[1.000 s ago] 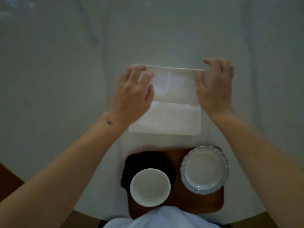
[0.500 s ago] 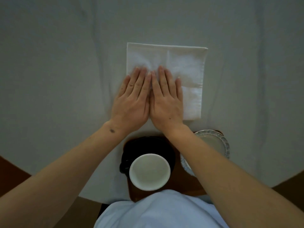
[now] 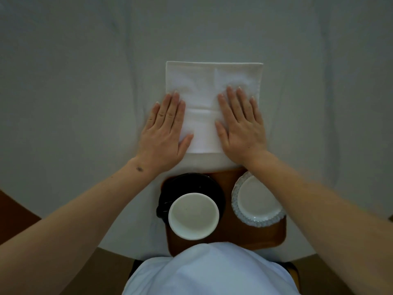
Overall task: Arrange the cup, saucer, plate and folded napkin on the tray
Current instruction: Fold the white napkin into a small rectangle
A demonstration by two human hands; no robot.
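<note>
Tablecloth under napkin, seemingly flattened by hands.

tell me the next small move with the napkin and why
Probably fold the napkin once more. Both hands, left hand and right hand, press it flat on the tablecloth, and it looks too big for the bare strip of tray left beside the cup and plate.
</note>
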